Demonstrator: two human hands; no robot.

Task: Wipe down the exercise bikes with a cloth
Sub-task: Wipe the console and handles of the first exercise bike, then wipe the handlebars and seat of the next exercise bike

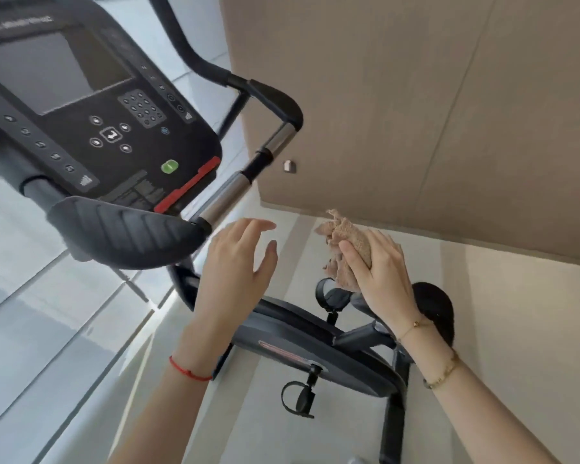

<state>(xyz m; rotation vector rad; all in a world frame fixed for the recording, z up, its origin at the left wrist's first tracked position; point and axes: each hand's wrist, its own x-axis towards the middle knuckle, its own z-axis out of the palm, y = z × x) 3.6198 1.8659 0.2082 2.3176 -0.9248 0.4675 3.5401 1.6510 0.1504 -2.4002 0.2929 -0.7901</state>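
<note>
Bike (315, 346): dark exercise machine seen from above, tilted in the view; it fills the left side and the lower middle.
Console (91, 105): black panel at upper left, with a grey screen, a keypad, a ring of arrow keys, a green button (169, 167) and a red strip (188, 187) along its lower edge.
Handlebar (235, 185): black grips with two chrome sections, running from the console's right side down toward the hands.
Pad (124, 232): dark ribbed rest under the console, just left of the left hand.
Pedals: one strapped pedal (298, 398) low in the middle, another (330, 296) below the cloth.
Left hand (238, 266): bare, fingers straight and spread, holding nothing; it hovers close beside the lower end of the handlebar, and contact cannot be told. Red cord (190, 371) at the wrist.
Right hand (379, 266): fingers and thumb curled round the cloth, clear of the bike. Gold bracelets (441, 375) on the wrist.
Cloth (347, 239): tan, bunched, sticking out above and below the right hand's grip.
Wall (416, 95): brown panels at upper right.
Floor (47, 313): pale, with long seams.
</note>
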